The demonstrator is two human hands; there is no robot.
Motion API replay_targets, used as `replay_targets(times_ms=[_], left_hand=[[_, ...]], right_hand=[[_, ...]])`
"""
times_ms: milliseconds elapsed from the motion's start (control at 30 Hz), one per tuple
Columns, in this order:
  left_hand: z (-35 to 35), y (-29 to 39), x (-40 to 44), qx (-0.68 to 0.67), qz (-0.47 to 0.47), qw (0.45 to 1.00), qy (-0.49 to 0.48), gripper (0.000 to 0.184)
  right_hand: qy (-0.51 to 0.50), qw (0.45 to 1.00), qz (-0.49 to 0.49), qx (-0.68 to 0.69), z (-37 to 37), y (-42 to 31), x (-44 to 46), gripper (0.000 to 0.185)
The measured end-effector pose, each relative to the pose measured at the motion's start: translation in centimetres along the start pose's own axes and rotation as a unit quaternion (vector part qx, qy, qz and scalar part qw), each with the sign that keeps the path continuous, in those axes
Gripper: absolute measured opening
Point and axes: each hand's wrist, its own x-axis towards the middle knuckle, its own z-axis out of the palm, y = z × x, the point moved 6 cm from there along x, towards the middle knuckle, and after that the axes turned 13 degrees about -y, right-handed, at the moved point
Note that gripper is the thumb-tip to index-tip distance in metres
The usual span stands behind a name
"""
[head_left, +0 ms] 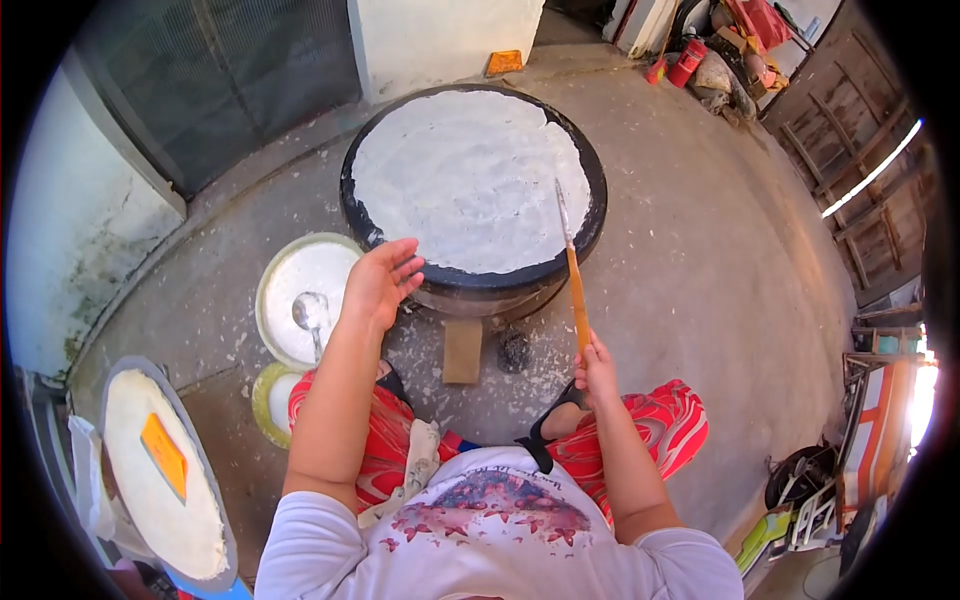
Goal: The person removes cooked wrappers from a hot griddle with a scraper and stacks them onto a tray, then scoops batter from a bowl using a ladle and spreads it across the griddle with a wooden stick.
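Note:
A round black griddle point(349, 205) stands on the floor in front of me, covered by a thin white sheet of batter point(460, 180). My right hand point(595, 370) is closed around the wooden handle of a long narrow spatula point(577, 285). Its pale blade lies over the right part of the sheet. Near the griddle's front left edge, my left hand point(382, 282) is held up with fingers apart and nothing in it. Beside that forearm sits a basin of white batter point(290, 268) with a metal ladle point(310, 312) in it.
A smaller greenish bowl point(261, 400) stands by my left leg. At lower left, an orange scraper point(165, 455) lies on a pale round stack point(130, 440). A brick point(462, 352) and a dark round lump point(513, 350) are before the griddle. Clutter point(715, 75) lies far right.

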Motion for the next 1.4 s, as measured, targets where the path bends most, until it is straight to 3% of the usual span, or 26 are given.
replay_targets(times_ms=[33,167,233,267,333,367,433,567,633,667,700,733,867,933,967,1033,1133,1267,1333,1400], left_hand=[[0.0,0.0,0.0,0.001,-0.001,1.000,-0.002,0.027],[-0.1,-0.1,-0.1,0.006,-0.001,1.000,0.004,0.027],[-0.2,-0.2,-0.2,0.003,-0.002,1.000,0.003,0.027],[-0.3,-0.2,-0.2,0.003,-0.001,1.000,0.004,0.027],[-0.4,-0.2,-0.2,0.004,0.000,1.000,0.005,0.027],[-0.4,-0.3,-0.2,0.002,0.000,1.000,0.007,0.027],[-0.4,-0.3,-0.2,0.003,0.000,1.000,-0.002,0.027],[-0.8,-0.5,0.0,0.000,-0.006,1.000,0.011,0.026],[-0.5,-0.4,-0.3,-0.002,-0.008,1.000,0.010,0.028],[-0.5,-0.4,-0.3,-0.003,-0.006,1.000,0.011,0.028],[-0.4,-0.5,-0.4,-0.005,-0.006,1.000,0.004,0.028],[-0.4,-0.7,-0.5,-0.007,-0.006,1.000,-0.001,0.028],[-0.6,-1.9,-0.4,-0.022,-0.015,1.000,0.001,0.026],[-0.3,-2.4,-0.4,-0.016,-0.020,1.000,-0.007,0.025],[-0.1,-2.5,-0.6,-0.018,-0.012,1.000,-0.002,0.023],[0.3,-2.4,-0.7,-0.011,-0.001,1.000,-0.012,0.022],[0.7,-2.5,-0.9,0.034,0.025,0.999,-0.020,0.020],[1.4,-2.0,-1.0,0.025,0.017,1.000,0.001,0.020],[1.3,-1.7,-0.8,0.028,0.005,1.000,0.007,0.021],[1.4,-1.5,-0.5,0.026,0.004,1.000,-0.015,0.024]], right_hand=[[0.046,0.998,-0.023,-0.022,-0.5,-0.1,-0.3,0.038],[0.011,0.992,-0.064,-0.109,0.2,1.1,0.7,0.038],[0.003,0.934,-0.162,-0.317,0.8,1.0,1.6,0.040],[0.002,0.934,-0.162,-0.317,1.3,0.7,1.5,0.040],[0.078,0.743,-0.252,-0.615,4.5,-2.1,0.0,0.043],[0.075,0.743,-0.250,-0.616,5.3,-2.3,-0.1,0.043],[0.066,0.746,-0.147,-0.646,6.1,-1.4,0.5,0.045],[0.045,0.738,-0.197,-0.644,5.4,-0.2,0.6,0.048],[-0.056,0.835,-0.242,-0.490,4.2,0.7,0.1,0.046],[-0.057,0.834,-0.243,-0.492,3.3,0.6,-0.6,0.046],[-0.043,0.942,-0.113,-0.312,1.1,1.6,-0.5,0.044],[-0.027,0.993,0.025,-0.115,-0.3,3.4,-0.9,0.041],[0.058,0.995,-0.067,-0.044,-1.0,1.9,-1.1,0.038],[-0.020,0.972,-0.135,-0.193,1.1,0.6,-0.2,0.038],[-0.028,0.971,-0.135,-0.197,2.1,0.6,0.3,0.038],[-0.142,0.922,-0.190,-0.306,6.8,0.3,0.9,0.035],[-0.230,0.922,-0.127,-0.284,13.2,1.1,2.4,0.035],[-0.267,0.880,-0.111,-0.378,19.7,4.6,6.5,0.034],[-0.258,0.804,-0.188,-0.502,23.1,4.8,7.8,0.037],[-0.299,0.828,-0.203,-0.430,23.2,11.8,13.1,0.043]])
